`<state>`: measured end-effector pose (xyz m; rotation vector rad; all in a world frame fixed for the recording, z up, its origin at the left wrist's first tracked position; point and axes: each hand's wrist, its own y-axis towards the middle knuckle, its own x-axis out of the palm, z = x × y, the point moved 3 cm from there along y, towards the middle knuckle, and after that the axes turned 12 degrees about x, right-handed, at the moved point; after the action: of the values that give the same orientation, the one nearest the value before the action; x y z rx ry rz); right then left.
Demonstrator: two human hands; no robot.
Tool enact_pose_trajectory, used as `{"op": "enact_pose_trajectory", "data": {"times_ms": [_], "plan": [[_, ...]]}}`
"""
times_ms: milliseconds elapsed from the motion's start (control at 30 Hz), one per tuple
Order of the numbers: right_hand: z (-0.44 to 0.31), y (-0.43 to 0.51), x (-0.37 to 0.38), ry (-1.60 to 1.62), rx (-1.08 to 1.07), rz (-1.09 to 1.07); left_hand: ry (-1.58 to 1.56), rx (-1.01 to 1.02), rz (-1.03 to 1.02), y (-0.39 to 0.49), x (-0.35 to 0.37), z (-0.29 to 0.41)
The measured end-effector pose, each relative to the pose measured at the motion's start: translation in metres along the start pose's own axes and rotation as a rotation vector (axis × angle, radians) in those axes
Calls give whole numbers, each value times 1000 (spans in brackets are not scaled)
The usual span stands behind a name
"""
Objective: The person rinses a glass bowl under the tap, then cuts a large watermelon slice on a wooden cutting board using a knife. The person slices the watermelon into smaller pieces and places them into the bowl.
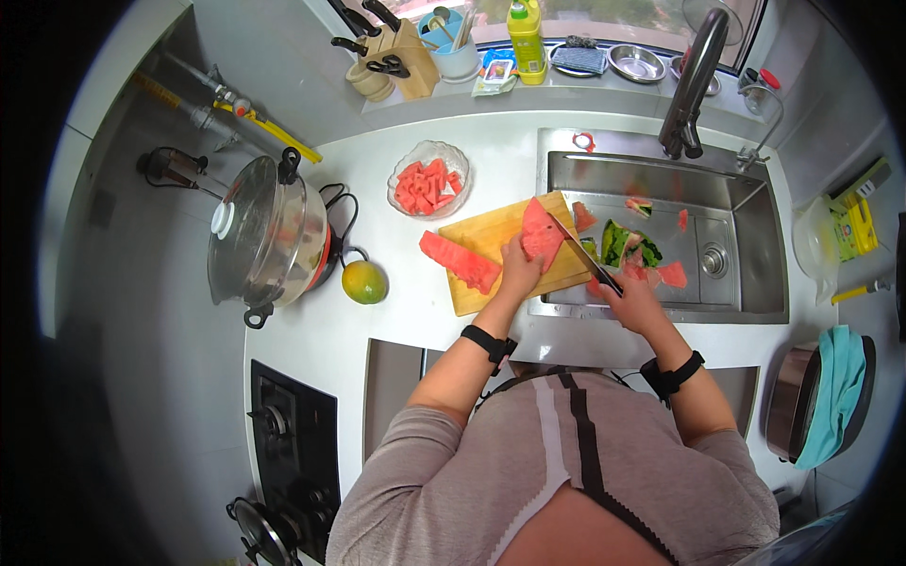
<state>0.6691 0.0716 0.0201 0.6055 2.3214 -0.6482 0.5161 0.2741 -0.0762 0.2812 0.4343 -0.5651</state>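
Observation:
My left hand (pixel 522 270) grips a thick piece of watermelon flesh (pixel 539 233) above the right half of a wooden cutting board (pixel 467 233). In my right hand (pixel 632 303) is a kitchen knife (pixel 586 256) with a black handle. Its blade lies along the right side of that piece; whether it cuts into the flesh cannot be told. A longer slab of watermelon (pixel 460 262) rests on the board's left part, one end past its edge. The board's right end overlaps the rim of a steel sink (pixel 761 247). Beyond the board, a glass bowl (pixel 401 159) holds watermelon chunks.
Watermelon rinds (pixel 617 242) and scraps lie in the sink, under a dark faucet (pixel 690 92). Left of the board are a mango (pixel 364 282) and a lidded electric steamer (pixel 283 233). A knife block (pixel 407 60) and a yellow detergent bottle (pixel 526 42) stand on the sill.

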Motion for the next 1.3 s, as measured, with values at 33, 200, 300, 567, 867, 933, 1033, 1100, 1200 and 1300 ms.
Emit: {"op": "enact_pose_trajectory", "data": {"times_ms": [33,200,300,567,867,933,1033,1100,1200,1300], "plan": [[1,-2,1,47,10,-16,38,8,26,-2,0,0],[-8,4,2,-60,-14,64,101,36,119,-9,1,1],[-21,13,8,-158,-66,87,6,2,137,-8,1,-1],[-31,28,21,-223,-66,24,107,91,186,-13,0,4],[-17,41,41,-347,-36,-74,37,49,119,-14,-3,11],[-12,43,44,-307,-35,-89,47,53,112,-15,-3,12],[-6,47,46,-306,-40,-76,27,63,126,-13,-2,12],[-5,48,45,-253,-72,-62,28,50,123,-13,-1,10],[-5,44,43,-194,-104,-31,67,62,159,-14,-1,7],[-9,38,40,-190,-102,9,125,102,175,-15,0,6]]}}
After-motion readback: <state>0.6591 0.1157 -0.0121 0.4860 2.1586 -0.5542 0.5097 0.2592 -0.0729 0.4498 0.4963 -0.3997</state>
